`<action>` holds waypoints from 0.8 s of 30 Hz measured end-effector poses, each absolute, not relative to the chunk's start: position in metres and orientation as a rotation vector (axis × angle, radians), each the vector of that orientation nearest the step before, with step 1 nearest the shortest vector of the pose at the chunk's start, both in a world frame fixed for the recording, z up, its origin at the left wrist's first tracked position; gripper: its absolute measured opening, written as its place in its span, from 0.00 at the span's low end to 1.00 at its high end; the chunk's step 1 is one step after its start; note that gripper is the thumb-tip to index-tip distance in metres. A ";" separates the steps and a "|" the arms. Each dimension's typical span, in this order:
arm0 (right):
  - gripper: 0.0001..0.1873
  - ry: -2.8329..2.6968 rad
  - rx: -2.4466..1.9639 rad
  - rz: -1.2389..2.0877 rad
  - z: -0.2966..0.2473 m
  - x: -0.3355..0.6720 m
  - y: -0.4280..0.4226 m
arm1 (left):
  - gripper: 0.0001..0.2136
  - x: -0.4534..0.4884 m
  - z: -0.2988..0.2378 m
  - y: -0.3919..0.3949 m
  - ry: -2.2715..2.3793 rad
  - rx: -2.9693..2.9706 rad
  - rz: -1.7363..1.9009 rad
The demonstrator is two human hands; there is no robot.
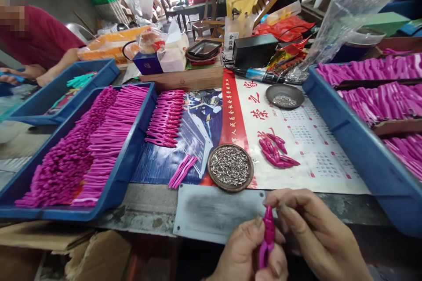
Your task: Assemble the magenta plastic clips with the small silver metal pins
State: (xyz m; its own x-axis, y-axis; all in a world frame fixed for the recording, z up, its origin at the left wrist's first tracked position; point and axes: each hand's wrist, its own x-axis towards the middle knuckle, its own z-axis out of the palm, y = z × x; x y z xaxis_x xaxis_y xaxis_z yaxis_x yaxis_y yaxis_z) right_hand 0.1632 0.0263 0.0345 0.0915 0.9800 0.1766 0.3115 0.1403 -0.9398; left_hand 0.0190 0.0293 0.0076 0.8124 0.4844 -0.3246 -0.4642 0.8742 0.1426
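Low at the front edge of the bench, my left hand is closed around small magenta plastic pliers, nose pointing up and handles down. My right hand is pinched beside the pliers' nose, its index fingertip at the tip; what lies between its fingers is hidden. Just beyond sits a round bowl full of short metal pins. A small heap of magenta jaw pieces lies right of it. To the left are a few loose magenta handles and a stacked row of magenta pliers.
A blue tray of magenta handles stands left, another blue tray right. A grey metal plate lies at the front edge. A dark dish holds more pins. Boxes line the back. A person in a red sleeve works far left.
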 end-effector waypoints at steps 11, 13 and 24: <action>0.06 -1.360 -1.335 0.652 0.024 0.146 0.025 | 0.21 0.020 0.005 0.029 0.296 0.133 0.461; 0.06 -1.339 -1.368 0.637 0.022 0.144 0.025 | 0.22 0.020 0.005 0.030 0.298 0.130 0.448; 0.07 -1.506 -1.391 0.822 0.028 0.149 0.040 | 0.24 0.021 0.002 0.032 0.307 0.144 0.441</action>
State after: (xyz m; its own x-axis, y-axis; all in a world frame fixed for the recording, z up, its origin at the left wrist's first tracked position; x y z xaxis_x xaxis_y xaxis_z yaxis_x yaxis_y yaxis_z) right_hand 0.1489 0.0397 0.0279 0.0373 0.9841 0.1737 0.3861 0.1462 -0.9108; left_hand 0.0214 0.0316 0.0023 0.8595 0.4398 -0.2604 -0.3967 0.8953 0.2028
